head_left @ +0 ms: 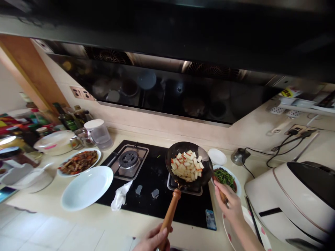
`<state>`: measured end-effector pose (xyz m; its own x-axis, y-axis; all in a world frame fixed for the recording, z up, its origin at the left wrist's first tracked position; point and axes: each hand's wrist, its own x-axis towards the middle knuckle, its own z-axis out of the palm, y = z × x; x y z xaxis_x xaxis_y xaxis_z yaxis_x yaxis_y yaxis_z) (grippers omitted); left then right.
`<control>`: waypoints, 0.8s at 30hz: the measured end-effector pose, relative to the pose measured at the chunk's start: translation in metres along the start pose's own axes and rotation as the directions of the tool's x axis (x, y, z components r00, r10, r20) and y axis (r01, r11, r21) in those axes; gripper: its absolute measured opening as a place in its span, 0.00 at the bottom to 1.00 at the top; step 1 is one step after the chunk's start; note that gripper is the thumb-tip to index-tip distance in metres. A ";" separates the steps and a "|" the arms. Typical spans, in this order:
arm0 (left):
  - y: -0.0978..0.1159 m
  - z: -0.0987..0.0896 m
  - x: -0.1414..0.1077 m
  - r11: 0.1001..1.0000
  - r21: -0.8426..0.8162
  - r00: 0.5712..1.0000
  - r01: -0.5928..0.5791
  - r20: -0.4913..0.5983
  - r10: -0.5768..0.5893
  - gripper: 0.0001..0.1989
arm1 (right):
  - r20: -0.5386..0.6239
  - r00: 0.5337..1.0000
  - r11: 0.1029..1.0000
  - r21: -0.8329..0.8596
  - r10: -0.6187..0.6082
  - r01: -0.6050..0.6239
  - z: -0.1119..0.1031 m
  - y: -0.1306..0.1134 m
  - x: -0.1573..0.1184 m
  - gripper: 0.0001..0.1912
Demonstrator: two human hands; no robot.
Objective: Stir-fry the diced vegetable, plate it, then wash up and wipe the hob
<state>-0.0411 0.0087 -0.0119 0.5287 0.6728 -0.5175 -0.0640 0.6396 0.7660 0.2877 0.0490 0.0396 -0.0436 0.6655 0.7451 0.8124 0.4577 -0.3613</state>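
Black glass covers the stove (pixel 154 174), set into a cream table (pixel 47 195) that runs across the lower frame beneath a dark range hood (pixel 167 90). Right of centre, a dark wok (pixel 171 155) with pale diced food (pixel 187 166) sits over the right burner. The left hand (pixel 157 237), bottom centre, is closed around its wooden handle (pixel 171 209); the right hand (pixel 230 205) grips a utensil (pixel 223 198) at the wok's right rim.

An empty plate (pixel 87 188) lies lower left, overlapping the stove's left edge, beside a plate of cooked meat (pixel 80 162). Greens on a plate (pixel 225 178) and a bulky white cooker (pixel 290 202) crowd the right side. A crumpled tissue (pixel 121 196) lies on the stove's front left edge. Bare glass shows between the left burner (pixel 128 159) and the wok.
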 end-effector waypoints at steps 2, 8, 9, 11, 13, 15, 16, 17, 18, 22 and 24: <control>-0.004 -0.003 0.003 1.000 0.001 1.000 -0.002 0.023 0.002 0.38 | 0.018 1.000 0.999 0.040 -0.014 0.014 0.004 -0.004 -0.001 0.16; -0.016 -0.011 0.007 0.998 -0.053 0.998 -0.028 0.058 0.031 0.34 | 0.132 0.991 1.000 -0.029 0.009 -0.005 0.003 -0.005 0.013 0.14; -0.017 -0.011 0.007 0.998 -0.054 0.998 -0.033 0.059 0.036 0.34 | 0.130 0.992 0.999 -0.039 0.005 0.000 0.004 -0.003 0.014 0.14; -0.017 -0.011 0.005 0.997 -0.065 0.997 -0.036 0.065 0.040 0.33 | 0.126 0.992 0.998 -0.053 -0.007 0.014 0.008 -0.002 0.012 0.14; -0.015 -0.010 0.003 0.995 -0.090 0.997 -0.033 0.069 0.040 0.33 | 0.138 0.990 0.996 -0.082 -0.028 0.040 0.009 -0.004 0.004 0.14; -0.014 -0.009 0.001 0.993 -0.115 0.997 -0.036 0.064 0.043 0.32 | 0.150 0.988 0.993 -0.105 -0.046 0.062 0.006 -0.009 -0.006 0.15; -0.014 -0.008 0.000 0.991 -0.129 0.997 -0.033 0.059 0.041 0.33 | 0.140 0.989 0.993 -0.098 -0.047 0.061 0.003 -0.013 -0.011 0.15; -0.013 -0.007 0.000 0.989 -0.143 0.998 -0.026 0.057 0.035 0.32 | 0.117 0.992 0.996 -0.075 -0.043 0.051 -0.002 -0.016 -0.016 0.15; -0.013 -0.006 -0.001 0.988 -0.154 0.998 -0.020 0.056 0.029 0.32 | 0.078 0.997 0.999 -0.040 -0.026 0.029 -0.007 -0.020 -0.021 0.15; -0.012 -0.004 -0.002 0.986 -0.167 0.999 0.025 0.045 -0.018 0.30 | 0.000 0.987 0.982 0.102 0.159 -0.158 -0.023 -0.031 -0.034 0.11; -0.013 -0.003 -0.002 0.983 -0.176 0.999 0.044 0.029 -0.040 0.30 | 0.034 0.975 0.968 0.123 0.218 -0.220 -0.026 -0.034 -0.036 0.10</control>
<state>-0.0436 0.0001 -0.0217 0.5552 0.6359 -0.5361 -0.1889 0.7241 0.6633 0.2767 -0.0056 0.0396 0.1146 0.7687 0.6293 0.7239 0.3692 -0.5828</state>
